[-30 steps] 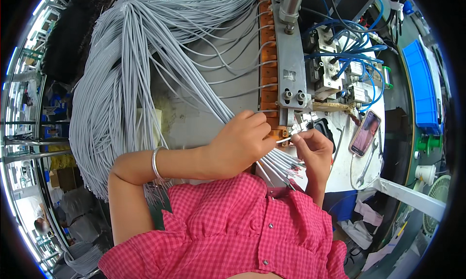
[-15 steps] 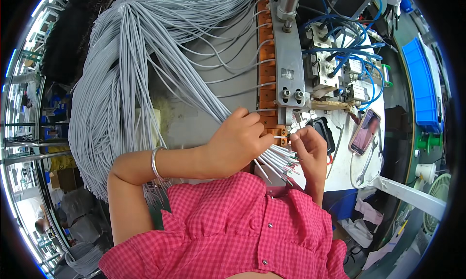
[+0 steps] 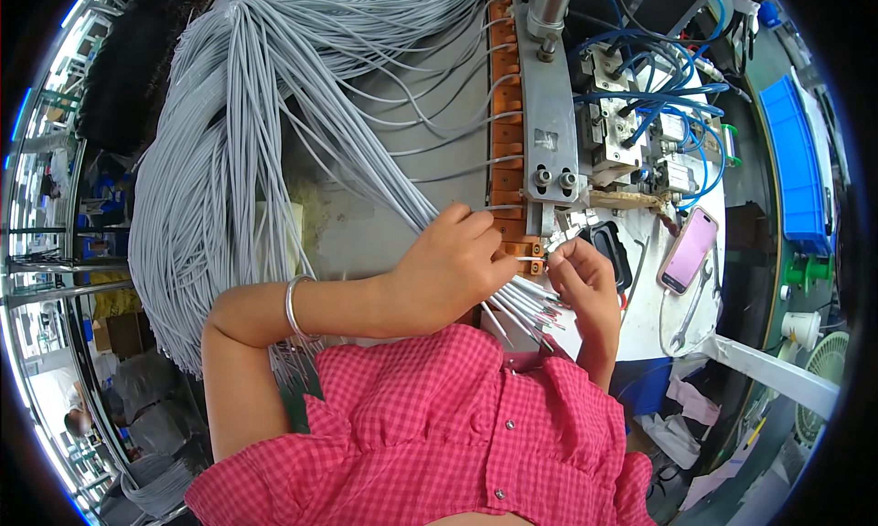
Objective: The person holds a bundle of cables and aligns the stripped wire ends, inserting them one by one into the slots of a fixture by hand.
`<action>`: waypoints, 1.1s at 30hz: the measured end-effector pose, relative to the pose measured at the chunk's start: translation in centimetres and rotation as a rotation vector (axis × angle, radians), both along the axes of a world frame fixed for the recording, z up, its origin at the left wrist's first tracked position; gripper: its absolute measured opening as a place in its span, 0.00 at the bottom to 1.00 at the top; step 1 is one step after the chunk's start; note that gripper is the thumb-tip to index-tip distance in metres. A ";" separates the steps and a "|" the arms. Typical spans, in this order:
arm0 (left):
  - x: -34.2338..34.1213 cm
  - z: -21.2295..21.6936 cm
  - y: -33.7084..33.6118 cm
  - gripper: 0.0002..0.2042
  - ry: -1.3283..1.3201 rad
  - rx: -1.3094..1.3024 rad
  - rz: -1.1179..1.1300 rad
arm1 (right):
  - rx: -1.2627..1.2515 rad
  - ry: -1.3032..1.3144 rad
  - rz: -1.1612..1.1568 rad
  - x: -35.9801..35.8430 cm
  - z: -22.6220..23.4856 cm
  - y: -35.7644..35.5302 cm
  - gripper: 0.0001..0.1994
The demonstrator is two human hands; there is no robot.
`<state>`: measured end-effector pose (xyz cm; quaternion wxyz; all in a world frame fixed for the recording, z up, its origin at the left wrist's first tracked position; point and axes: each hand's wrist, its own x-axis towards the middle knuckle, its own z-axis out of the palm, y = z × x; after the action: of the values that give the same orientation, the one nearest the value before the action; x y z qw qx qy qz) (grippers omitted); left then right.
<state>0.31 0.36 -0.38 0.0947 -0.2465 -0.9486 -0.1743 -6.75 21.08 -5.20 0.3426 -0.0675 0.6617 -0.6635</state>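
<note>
My left hand [image 3: 457,261], a metal bangle on its wrist, is closed around a bundle of grey cables [image 3: 389,174]. Their stripped, coloured wire ends [image 3: 530,311] fan out below its fingers. One white cable end [image 3: 529,258] runs from my left fingertips across the lowest block of an orange slotted fixture [image 3: 508,151]. At that block, my right hand [image 3: 585,279] pinches the cable's tip between thumb and forefinger; the tip itself is mostly hidden. Several single grey cables lie in the fixture's higher slots.
A steel bar [image 3: 549,133] with bolts flanks the fixture, beside valves [image 3: 615,114] with blue air hoses. A phone [image 3: 689,252], a wrench [image 3: 692,306] and a black tray [image 3: 611,252] lie to the right. A large cable heap [image 3: 206,197] hangs at left.
Both hands hold nearly the same pose. The orange fixture and steel bar appear slightly farther right. The phone's screen has turned from a picture to a plain pale pink.
</note>
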 end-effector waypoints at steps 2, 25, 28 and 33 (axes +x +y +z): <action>0.0 0.1 0.0 0.11 0.023 0.012 0.005 | 0.018 0.003 -0.002 0.3 0.1 -0.1 0.02; 0.0 1.7 -0.2 0.08 -0.098 0.133 0.033 | -0.337 -0.036 -0.045 0.8 1.2 0.1 0.04; 0.1 1.5 -0.2 0.09 -0.090 0.147 0.018 | -0.385 -0.051 0.006 0.9 0.7 -0.1 0.03; 0.0 1.5 -0.1 0.09 -0.101 0.127 0.025 | -0.096 0.090 -0.178 1.1 1.2 -0.3 0.03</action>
<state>0.35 0.24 1.09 0.0641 -0.2191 -0.9423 -0.2449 -5.66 20.79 -3.97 0.2484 -0.0544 0.6473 -0.7186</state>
